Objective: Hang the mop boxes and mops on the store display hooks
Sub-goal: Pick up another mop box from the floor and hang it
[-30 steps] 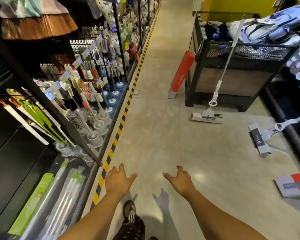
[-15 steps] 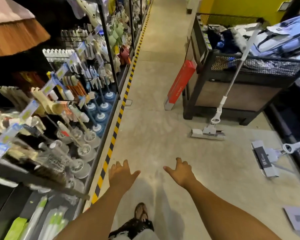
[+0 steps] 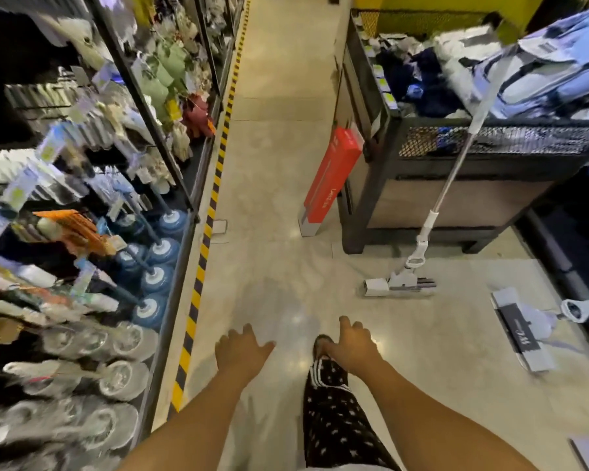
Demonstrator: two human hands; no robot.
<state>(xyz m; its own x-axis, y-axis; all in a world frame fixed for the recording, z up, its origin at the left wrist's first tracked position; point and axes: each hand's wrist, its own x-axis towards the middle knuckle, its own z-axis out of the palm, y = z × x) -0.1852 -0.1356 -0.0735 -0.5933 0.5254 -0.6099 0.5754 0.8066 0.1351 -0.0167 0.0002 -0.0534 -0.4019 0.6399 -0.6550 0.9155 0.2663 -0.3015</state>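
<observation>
Left hand [image 3: 242,351] and right hand [image 3: 352,345] are both released and empty, fingers spread, held low over the floor [image 3: 269,205]; step in hand, by judgement: approach and fetch — nothing is carried. Ahead, a red box [image 3: 332,175] leans upright against the bin [image 3: 371,198]; a mop [image 3: 422,232] leans on the same bin, head on the floor; a second mop [image 3: 521,331] lies flat to the right. The rack [image 3: 170,137] stands left. Next move calls for closing in and grasping one item — the box is nearest centre.
</observation>
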